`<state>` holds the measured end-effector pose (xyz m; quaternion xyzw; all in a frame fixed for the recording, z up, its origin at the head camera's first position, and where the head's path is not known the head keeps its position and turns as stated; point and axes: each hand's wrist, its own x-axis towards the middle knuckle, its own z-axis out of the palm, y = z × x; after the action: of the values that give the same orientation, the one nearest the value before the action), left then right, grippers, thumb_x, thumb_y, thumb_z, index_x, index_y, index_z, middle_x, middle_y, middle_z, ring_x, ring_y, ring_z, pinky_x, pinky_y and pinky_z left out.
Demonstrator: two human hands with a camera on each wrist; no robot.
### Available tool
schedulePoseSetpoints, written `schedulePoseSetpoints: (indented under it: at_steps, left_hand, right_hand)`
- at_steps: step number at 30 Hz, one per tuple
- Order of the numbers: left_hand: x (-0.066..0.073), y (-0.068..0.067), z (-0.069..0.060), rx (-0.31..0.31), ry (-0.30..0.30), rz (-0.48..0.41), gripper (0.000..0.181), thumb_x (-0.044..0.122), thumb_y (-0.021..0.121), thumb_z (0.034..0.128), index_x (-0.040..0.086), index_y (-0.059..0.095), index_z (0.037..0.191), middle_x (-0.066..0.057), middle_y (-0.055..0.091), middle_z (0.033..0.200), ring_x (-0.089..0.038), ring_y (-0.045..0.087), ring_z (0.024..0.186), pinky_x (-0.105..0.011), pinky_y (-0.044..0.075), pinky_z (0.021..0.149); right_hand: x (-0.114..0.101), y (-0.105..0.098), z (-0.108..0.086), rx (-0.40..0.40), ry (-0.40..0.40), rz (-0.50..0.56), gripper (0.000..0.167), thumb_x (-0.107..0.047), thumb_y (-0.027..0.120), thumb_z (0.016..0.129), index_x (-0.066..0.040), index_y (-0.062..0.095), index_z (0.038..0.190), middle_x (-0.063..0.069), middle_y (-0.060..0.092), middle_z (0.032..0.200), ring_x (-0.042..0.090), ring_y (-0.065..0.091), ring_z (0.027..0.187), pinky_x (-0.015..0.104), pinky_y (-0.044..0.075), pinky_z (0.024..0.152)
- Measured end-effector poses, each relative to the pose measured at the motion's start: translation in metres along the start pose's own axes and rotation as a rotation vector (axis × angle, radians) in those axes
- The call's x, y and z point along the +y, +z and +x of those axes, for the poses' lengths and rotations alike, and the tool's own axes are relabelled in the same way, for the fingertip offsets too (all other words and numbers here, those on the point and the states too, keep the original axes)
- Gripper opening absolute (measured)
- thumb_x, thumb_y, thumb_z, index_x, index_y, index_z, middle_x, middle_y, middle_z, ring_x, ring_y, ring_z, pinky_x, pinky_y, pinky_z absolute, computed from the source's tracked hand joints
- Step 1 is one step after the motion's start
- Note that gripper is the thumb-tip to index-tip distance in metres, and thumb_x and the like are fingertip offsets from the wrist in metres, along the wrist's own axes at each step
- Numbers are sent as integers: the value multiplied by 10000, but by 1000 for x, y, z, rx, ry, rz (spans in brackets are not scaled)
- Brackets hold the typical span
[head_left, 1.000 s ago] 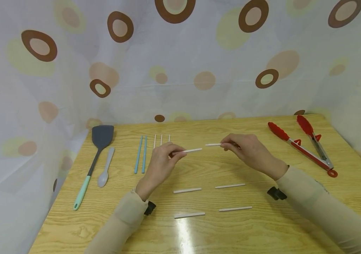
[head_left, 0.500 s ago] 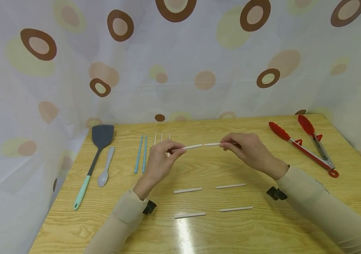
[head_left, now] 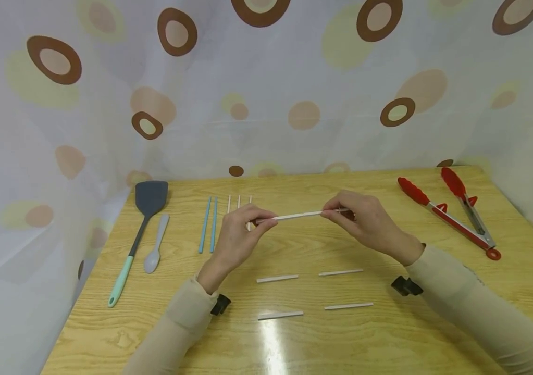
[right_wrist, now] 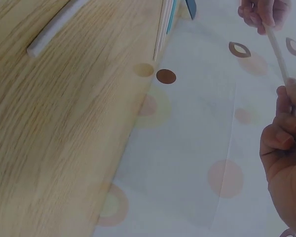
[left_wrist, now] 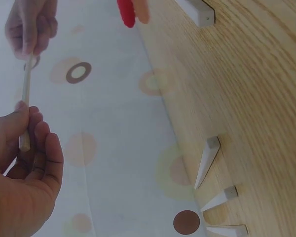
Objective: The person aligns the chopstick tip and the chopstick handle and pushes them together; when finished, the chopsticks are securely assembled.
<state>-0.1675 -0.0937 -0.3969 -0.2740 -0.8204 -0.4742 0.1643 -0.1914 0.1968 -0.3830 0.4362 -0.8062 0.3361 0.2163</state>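
The left hand pinches one slim white stick, the right hand another stick, their ends meeting above the counter.

No readable text, labels, brands, numbers or signs in head or either wrist view. Only candidate: small greyish marking on right sleeve, upper edge, head view; too small and blurred to tell whether lettering or pattern.
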Motion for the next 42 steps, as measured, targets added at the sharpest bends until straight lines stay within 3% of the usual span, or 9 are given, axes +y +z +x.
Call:
schedulePoseSetpoints:
  at_steps: [3,8,14,18,20,26,29,36,42]
  left_hand:
    - [1,0,1,6,27,-26,110,189,730,916,124,782,987,88,653,836,-65,574,743,-293,474,644]
    - [3,0,2,11,62,-71,107,173,728,917,114,782,988,80,640,820,-87,562,731,-359,466,642]
    - [3,-1,3,31,68,-111,88,111,742,897,90,783,973,47,653,815,-117,554,709,-360,454,932]
    - [6,-1,3,32,67,-108,82,38,747,877,39,776,953,-17,657,800,-153,556,700,-361,474,801]
    - [13,-3,3,35,73,-107,80,-11,744,864,1,768,939,-58,655,789,-175,557,690,-356,458,699]
    - [38,-10,5,51,101,-123,71,-99,729,839,-73,744,903,-119,644,769,-199,545,670,-343,441,615]
    - [40,-10,5,68,111,-134,69,-109,730,833,-79,741,894,-124,642,761,-201,537,666,-362,436,604]
    - [39,-12,5,83,130,-162,77,-121,733,821,-79,744,885,-128,628,731,-210,532,651,-321,463,756]
    - [37,-12,5,77,138,-167,77,-132,739,807,-93,736,873,-140,639,747,-231,547,644,-264,433,610]
  right_hand:
    - [-1,0,0,22,35,11,46,-114,726,916,-125,701,954,-75,640,812,-8,531,610,154,433,537]
    - [-4,0,-1,46,94,38,179,26,756,845,-121,715,939,-91,650,768,-6,585,587,167,462,516]
    - [-7,4,-3,64,65,42,17,-101,688,943,-90,684,956,-69,687,790,-19,631,637,174,490,505]
    - [-9,5,-1,79,35,57,96,-161,649,979,-76,671,941,-67,676,776,3,629,628,173,503,533]
    - [-10,5,0,85,28,72,18,-84,681,947,-82,671,932,-71,669,767,20,631,625,173,504,545]
    - [-11,7,1,101,49,110,248,118,745,808,-92,676,920,-78,660,763,17,624,632,174,509,563]
    - [-12,9,0,115,66,141,222,115,746,810,-66,682,921,-51,668,764,33,631,632,189,526,580]
    - [-15,11,2,121,70,162,223,132,740,807,-52,688,922,-33,672,769,45,633,629,200,531,579]
    - [-16,12,3,122,52,179,290,195,733,770,-60,687,902,-19,677,757,47,623,606,189,519,553]
